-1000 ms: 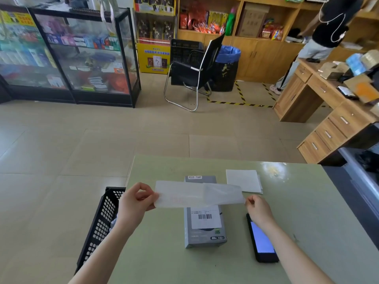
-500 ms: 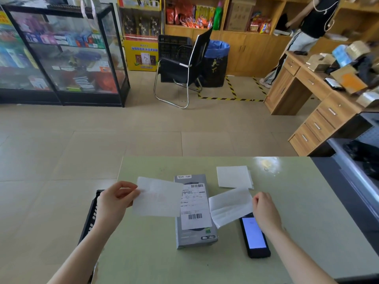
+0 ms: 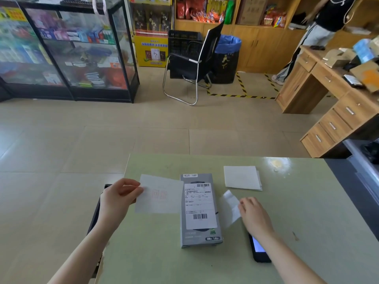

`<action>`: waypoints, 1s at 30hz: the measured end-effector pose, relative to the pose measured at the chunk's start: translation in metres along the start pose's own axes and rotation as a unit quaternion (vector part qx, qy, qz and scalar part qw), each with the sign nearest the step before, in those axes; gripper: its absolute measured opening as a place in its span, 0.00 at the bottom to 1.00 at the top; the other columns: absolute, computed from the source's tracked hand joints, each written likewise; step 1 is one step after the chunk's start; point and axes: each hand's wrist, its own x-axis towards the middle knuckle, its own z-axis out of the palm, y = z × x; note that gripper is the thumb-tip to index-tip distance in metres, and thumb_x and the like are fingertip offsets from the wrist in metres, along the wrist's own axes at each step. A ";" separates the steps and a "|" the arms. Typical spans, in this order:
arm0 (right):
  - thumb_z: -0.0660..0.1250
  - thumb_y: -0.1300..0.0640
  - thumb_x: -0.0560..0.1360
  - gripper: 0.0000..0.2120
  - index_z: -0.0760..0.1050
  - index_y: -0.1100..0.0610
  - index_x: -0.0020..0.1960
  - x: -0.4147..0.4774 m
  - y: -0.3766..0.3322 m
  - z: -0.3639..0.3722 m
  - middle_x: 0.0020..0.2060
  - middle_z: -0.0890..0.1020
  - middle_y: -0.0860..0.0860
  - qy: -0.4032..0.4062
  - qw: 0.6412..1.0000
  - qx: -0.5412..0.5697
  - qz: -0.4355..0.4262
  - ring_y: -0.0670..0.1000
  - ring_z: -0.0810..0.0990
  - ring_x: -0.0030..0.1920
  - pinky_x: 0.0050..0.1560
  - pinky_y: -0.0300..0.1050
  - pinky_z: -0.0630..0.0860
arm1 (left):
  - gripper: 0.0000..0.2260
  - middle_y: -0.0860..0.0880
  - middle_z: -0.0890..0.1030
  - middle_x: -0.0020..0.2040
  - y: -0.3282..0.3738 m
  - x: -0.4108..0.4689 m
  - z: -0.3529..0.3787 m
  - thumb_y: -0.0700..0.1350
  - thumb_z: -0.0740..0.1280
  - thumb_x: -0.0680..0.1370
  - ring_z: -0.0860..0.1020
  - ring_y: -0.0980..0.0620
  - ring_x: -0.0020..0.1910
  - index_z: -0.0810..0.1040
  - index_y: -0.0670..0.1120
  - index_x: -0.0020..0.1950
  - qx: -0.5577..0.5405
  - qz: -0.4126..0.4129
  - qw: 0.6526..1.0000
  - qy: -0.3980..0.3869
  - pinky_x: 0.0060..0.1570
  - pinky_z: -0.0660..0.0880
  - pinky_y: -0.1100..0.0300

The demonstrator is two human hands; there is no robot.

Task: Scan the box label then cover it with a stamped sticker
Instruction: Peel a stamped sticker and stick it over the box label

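Observation:
A grey box (image 3: 200, 234) lies flat on the green table (image 3: 307, 212), with a white shipping label (image 3: 200, 203) and barcode on its top face. My left hand (image 3: 118, 198) pinches a white sticker (image 3: 161, 194) by its left edge, held just left of the box; a faint red stamp shows on it. My right hand (image 3: 253, 216) holds a curled white backing sheet (image 3: 229, 208) just right of the box.
A black phone (image 3: 258, 251) with a lit screen lies under my right wrist. A small stack of white sheets (image 3: 242, 177) sits at the back of the table. A black basket (image 3: 96, 214) stands off the table's left edge. A desk stands at right.
The sticker and its backing have come fully apart. My left hand carried the sticker left, clear of the label, and my right hand drew the curled backing down to the right.

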 end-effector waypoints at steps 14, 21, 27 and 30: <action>0.54 0.25 0.65 0.50 0.44 0.53 0.76 -0.049 -0.132 0.073 0.77 0.43 0.58 -0.077 0.994 -0.076 -0.034 0.61 0.43 0.76 0.68 0.71 0.47 | 0.10 0.57 0.86 0.36 -0.015 -0.006 -0.018 0.40 0.76 0.71 0.83 0.59 0.33 0.82 0.57 0.39 -0.008 -0.009 0.999 0.039 0.32 0.78 0.69; 0.60 0.33 0.65 0.49 0.39 0.48 0.76 -0.046 -0.128 0.073 0.77 0.37 0.52 -0.101 0.995 -0.009 -0.006 0.58 0.36 0.76 0.68 0.71 0.54 | 0.08 0.57 0.86 0.36 -0.019 -0.009 -0.024 0.38 0.76 0.71 0.83 0.61 0.32 0.82 0.51 0.41 -0.009 -0.009 0.999 0.050 0.31 0.77 0.73; 0.65 0.33 0.61 0.50 0.47 0.46 0.76 -0.044 -0.118 0.055 0.77 0.44 0.43 -0.101 0.970 0.222 -0.022 0.46 0.47 0.76 0.72 0.52 0.59 | 0.08 0.58 0.86 0.36 -0.015 -0.007 -0.025 0.38 0.75 0.71 0.83 0.61 0.32 0.83 0.50 0.41 -0.013 0.002 0.998 0.058 0.31 0.75 0.75; 0.69 0.39 0.62 0.46 0.52 0.41 0.75 -0.051 -0.112 0.053 0.76 0.49 0.40 -0.143 0.933 0.329 -0.039 0.37 0.55 0.71 0.71 0.41 0.60 | 0.08 0.58 0.86 0.35 -0.010 -0.007 -0.024 0.38 0.76 0.71 0.82 0.61 0.30 0.82 0.51 0.41 -0.015 0.009 0.998 0.063 0.31 0.75 0.75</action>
